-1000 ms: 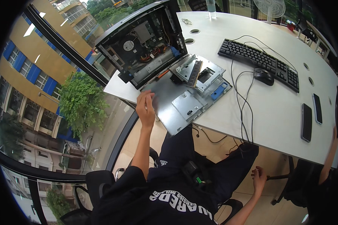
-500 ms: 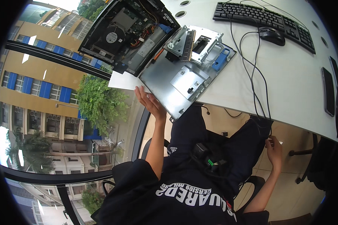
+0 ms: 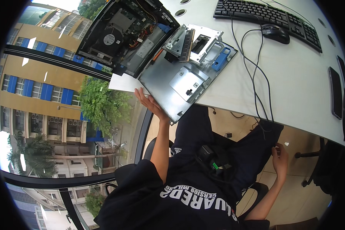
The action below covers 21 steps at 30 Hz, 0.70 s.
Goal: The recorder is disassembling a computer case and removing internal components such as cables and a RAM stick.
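Observation:
My left hand [image 3: 152, 105] rests with fingers stretched out along the lower left edge of a silver metal computer side panel [image 3: 157, 86]. The panel lies at the desk edge, partly overhanging it. On its upper part sits a memory module [image 3: 187, 46], leaning across a metal bracket. Nearby are a blue plastic latch [image 3: 221, 59] and an orange piece [image 3: 156, 55]. Behind the panel stands an opened black desktop computer [image 3: 120, 38], its fan and circuit board exposed. My right hand [image 3: 280, 159] hangs beside my right knee, loosely bent with fingers apart, holding nothing visible.
A black keyboard [image 3: 268, 21] and mouse [image 3: 275, 33] lie on the white desk [image 3: 295, 88], with loose black cables [image 3: 253, 73] running over its front edge. A phone [image 3: 335, 92] is at the far right. A large window flanks the left side.
The desk, computer and panel appear shifted slightly left in the view. My left hand stays against the panel's edge; my right hand has moved slightly lower beside the knee.

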Tool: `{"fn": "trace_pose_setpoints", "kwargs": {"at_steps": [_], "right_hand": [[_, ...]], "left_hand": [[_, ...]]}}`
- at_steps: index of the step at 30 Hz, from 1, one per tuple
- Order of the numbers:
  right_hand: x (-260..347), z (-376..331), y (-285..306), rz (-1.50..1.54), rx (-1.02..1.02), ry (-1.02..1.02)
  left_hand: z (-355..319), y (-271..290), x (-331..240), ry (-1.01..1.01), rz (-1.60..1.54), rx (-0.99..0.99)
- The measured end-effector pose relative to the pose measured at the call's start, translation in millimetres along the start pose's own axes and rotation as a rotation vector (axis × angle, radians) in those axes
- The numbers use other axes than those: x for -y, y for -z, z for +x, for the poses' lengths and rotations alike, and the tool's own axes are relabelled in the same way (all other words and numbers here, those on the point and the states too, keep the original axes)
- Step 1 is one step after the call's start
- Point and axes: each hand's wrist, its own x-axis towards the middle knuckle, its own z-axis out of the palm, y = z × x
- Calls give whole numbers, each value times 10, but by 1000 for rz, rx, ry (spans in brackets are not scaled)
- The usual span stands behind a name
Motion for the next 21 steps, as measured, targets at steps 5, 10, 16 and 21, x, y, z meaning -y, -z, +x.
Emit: {"fn": "trace_pose_setpoints", "kwargs": {"at_steps": [5, 10, 16, 21], "right_hand": [[-168, -96, 39, 2, -29, -6], [-206, -220, 95, 4, -52, -44], [-296, -311, 112, 17, -56, -61], [-319, -319, 116, 27, -49, -44]], "left_hand": [[-25, -29, 77, -31, 26, -13], [-29, -56, 123, -44, 35, -33], [-26, -86, 93, -31, -9, -53], [-26, -51, 73, -35, 12, -33]]}}
